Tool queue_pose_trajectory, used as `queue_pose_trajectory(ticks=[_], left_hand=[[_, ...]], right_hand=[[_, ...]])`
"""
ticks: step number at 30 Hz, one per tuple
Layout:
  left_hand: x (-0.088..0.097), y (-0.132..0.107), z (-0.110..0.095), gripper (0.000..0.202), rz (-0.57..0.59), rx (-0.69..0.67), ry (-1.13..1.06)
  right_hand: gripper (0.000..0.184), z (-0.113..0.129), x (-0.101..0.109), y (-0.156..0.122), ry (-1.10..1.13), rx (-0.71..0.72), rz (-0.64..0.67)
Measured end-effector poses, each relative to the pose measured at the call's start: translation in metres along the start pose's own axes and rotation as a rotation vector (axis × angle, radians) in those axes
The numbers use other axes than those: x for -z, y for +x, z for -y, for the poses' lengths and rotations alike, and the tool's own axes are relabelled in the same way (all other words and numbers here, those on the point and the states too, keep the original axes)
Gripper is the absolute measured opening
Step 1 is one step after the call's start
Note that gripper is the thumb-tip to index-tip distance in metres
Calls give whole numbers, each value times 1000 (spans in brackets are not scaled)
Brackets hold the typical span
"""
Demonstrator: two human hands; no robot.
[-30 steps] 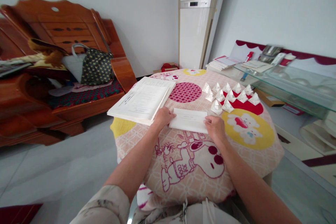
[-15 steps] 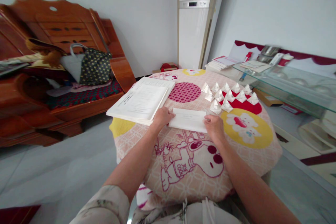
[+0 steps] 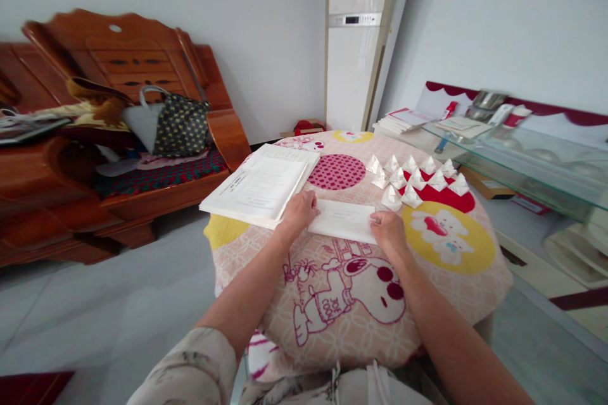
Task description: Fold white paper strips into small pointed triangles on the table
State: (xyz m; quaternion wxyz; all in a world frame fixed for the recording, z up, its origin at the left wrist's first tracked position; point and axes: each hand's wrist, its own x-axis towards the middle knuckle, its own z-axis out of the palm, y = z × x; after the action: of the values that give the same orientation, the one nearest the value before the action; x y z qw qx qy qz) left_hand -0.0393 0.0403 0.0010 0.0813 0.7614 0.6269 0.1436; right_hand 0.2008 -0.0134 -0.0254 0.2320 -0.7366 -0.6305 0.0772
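A white sheet of paper (image 3: 342,221), folded into a long rectangle with faint print on top, lies in front of me on the patterned cloth. My left hand (image 3: 300,212) is closed at its left end, fingers curled over the upper corner. At the right end, my right hand (image 3: 388,231) pinches the edge between thumb and fingers. Left of it, close to my left hand, rests a stack of printed sheets (image 3: 261,180). Beyond my right hand stand several folded white paper shapes (image 3: 414,178) with pointed tips, grouped in rows.
The round table wears a pink cartoon cloth (image 3: 351,304). To the right is a glass-topped cabinet (image 3: 536,171) carrying papers, a metal bowl (image 3: 490,100) and cups. A wooden bench (image 3: 142,69) with a dotted bag (image 3: 183,125) stands left, and a tall white appliance (image 3: 351,69) behind.
My left hand's fingers have curled in and shifted up a little along the paper's left end. My right hand keeps its pinch. The whole view has shifted slightly.
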Motion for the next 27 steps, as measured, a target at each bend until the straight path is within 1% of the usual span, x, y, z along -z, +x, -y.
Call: queue_pose_trajectory(ticks=[2,3,5,6,8,10,12,14,17,19,22,27], left_hand=[[0,3,1,19,-31,-163,-45],[0,5,1,20,-13,-234,-60],[1,10,1,22,65,-335,-67],[3,12,1,23,106,-363,-62],[7,14,0,24,159,-386,-45],[10,13,-3,24,176,-400,0],[11,8,-8,30,197,-443,70],[10,1,-13,39,215,-500,121],[4,-9,-16,45,222,-503,162],[-1,-14,-14,47,222,-490,174],[-8,-20,-7,49,240,-520,185],[-10,-26,1,55,268,-558,176]], right_hand=[[26,0,1,0,-5,-3,6],[27,1,1,0,-7,-9,11],[28,3,3,0,-18,-20,24],[29,4,4,-1,-30,-26,32],[30,7,7,-3,-64,-44,51],[31,10,11,-5,-95,-67,74],[31,11,15,-6,-111,-78,94],[32,11,17,-7,-122,-71,106],[31,9,20,-7,-137,-55,122],[30,8,20,-7,-145,-44,129],[29,6,20,-6,-147,-19,130],[32,3,18,-6,-145,-3,116]])
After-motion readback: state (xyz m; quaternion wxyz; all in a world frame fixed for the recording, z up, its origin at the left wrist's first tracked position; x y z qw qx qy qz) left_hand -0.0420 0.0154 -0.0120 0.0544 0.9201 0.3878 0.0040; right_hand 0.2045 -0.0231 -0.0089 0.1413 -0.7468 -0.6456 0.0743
